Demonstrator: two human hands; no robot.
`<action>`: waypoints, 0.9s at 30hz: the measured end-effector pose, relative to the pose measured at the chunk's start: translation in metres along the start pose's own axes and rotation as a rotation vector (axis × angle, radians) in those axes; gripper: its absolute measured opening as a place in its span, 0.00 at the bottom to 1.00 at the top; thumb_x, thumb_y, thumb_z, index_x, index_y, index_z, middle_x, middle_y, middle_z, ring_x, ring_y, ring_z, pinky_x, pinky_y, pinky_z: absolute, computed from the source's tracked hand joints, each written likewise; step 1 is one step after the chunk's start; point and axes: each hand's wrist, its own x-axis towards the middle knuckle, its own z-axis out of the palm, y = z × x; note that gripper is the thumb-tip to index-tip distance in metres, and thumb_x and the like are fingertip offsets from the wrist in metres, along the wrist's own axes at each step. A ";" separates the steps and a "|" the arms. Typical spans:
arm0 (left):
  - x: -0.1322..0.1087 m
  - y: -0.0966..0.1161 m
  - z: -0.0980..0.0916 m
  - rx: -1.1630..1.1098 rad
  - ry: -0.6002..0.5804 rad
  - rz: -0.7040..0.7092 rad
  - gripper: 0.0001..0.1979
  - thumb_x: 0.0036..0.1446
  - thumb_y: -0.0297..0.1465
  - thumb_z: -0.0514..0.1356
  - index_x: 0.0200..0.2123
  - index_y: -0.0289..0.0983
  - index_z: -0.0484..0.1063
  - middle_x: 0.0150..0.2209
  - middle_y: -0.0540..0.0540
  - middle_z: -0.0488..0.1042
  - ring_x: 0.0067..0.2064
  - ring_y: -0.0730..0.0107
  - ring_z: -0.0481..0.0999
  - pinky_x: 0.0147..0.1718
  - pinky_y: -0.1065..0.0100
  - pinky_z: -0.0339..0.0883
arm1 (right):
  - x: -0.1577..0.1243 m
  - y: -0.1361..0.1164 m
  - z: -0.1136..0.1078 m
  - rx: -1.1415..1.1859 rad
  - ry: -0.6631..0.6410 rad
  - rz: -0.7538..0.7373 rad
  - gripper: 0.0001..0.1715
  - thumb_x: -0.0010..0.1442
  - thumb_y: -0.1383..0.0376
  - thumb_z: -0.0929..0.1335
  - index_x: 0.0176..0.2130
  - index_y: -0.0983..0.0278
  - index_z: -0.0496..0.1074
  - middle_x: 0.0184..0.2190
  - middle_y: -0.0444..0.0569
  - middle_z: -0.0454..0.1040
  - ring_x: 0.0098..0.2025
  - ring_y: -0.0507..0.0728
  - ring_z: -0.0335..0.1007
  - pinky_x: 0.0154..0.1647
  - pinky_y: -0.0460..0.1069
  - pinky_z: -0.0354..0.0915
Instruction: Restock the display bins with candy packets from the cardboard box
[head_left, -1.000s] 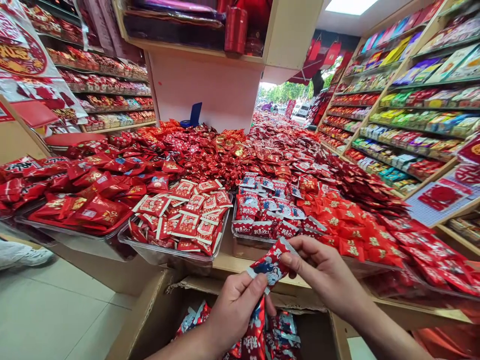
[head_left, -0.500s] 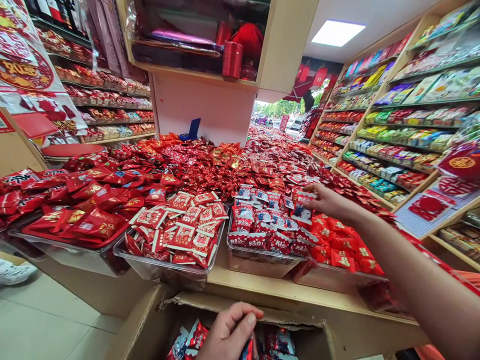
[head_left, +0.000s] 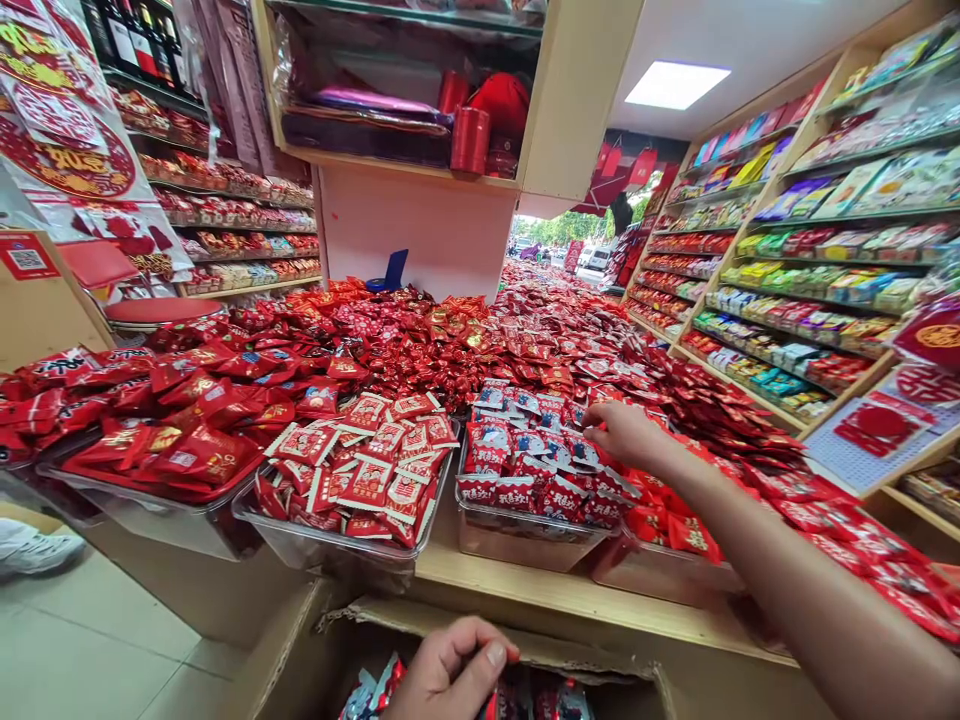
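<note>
Brown cardboard walls the open box (head_left: 274, 650) nearest the body, and the left hand (head_left: 457, 672) hangs over it, fingers curled and thumb against forefinger; whether anything is pinched beneath them cannot be told. Silver-ended packets (head_left: 566, 700) lie inside the box, partly hidden by that hand. Beyond the box's far edge, ahead of the left hand and slightly to its right, stands the clear tray (head_left: 525, 545), its front edge running roughly crosswise, heaped with matching red, white and blue packets (head_left: 491, 445). Their front row sits upper edges up, side by side. Much the nearer is the right hand (head_left: 600, 425), reaching in from the right, fingers bent down at the heap's far right side; its grip is hidden, as is the long axis of any packet under the fingertips. Farther back spreads a broad mass of red sweets (head_left: 420, 345).
</note>
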 end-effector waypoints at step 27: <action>0.035 0.094 -0.006 0.020 0.001 0.327 0.08 0.47 0.32 0.62 0.31 0.33 0.72 0.27 0.48 0.71 0.30 0.72 0.69 0.31 0.71 0.63 | -0.124 -0.069 0.062 1.304 0.059 -0.082 0.15 0.50 0.61 0.69 0.38 0.59 0.64 0.32 0.47 0.72 0.34 0.54 0.70 0.36 0.49 0.69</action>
